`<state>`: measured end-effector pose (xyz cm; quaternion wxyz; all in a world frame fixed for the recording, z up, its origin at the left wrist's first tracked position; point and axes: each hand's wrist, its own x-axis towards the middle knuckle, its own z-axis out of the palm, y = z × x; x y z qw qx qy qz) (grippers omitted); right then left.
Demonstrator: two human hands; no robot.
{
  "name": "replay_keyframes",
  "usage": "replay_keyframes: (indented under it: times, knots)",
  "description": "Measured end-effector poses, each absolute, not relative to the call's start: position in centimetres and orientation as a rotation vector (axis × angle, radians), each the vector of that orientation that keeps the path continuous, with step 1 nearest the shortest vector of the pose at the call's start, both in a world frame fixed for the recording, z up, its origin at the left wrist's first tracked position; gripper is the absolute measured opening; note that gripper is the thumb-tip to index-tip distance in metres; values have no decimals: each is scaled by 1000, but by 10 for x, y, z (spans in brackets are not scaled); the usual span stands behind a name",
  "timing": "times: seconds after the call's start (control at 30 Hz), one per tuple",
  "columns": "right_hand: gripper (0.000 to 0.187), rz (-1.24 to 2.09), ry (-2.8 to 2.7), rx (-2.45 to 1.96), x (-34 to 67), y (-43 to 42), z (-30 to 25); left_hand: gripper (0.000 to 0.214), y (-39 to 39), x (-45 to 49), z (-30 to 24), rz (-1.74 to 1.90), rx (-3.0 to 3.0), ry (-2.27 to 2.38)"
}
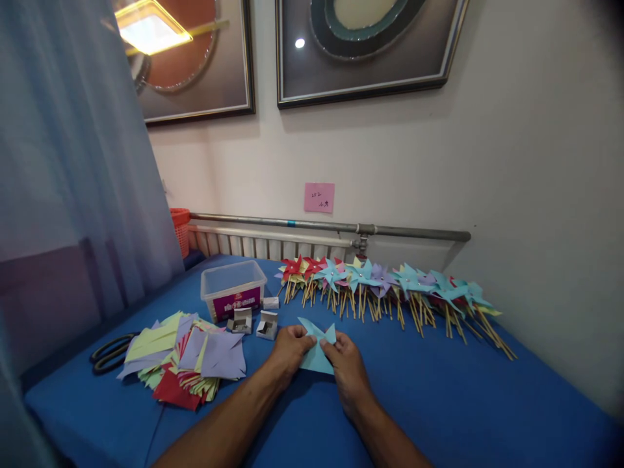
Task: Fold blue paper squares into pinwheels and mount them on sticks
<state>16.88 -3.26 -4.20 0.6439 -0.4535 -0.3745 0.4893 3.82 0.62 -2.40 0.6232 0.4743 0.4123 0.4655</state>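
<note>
A light blue cut paper square (pixel 316 348) lies on the blue table top (pixel 439 396) right in front of me, its corners partly folded up. My left hand (pixel 291 348) pinches its left side, fingers closed on the paper. My right hand (pixel 347 364) grips its right side, thumb and fingers closed on a folded corner. To the left lies a loose pile of coloured paper squares (pixel 188 357): purple, yellow, red.
A long row of finished paper pinwheels on wooden sticks (pixel 390 289) lies along the back. A clear plastic tub (pixel 233 289) and two small open cardboard boxes (pixel 254 323) stand behind the pile. Black scissors (pixel 110 353) rest at the left edge. An orange basket (pixel 180 227) sits by the radiator.
</note>
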Motion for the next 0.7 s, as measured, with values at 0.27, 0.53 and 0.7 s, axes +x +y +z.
replay_keyframes:
  times: [0.27,0.53,0.7]
  knots:
    - [44,1048,-884,-1078,170,-31,-41,32,1,37,-18,1075,1039,908]
    - [38,1028,-947,-1111,171,-32,-38,35,2,38,-18,1059,1059,916]
    - [42,1030,-969,-1135,172,-34,-30,31,4,36,-17,1026,1136,1055]
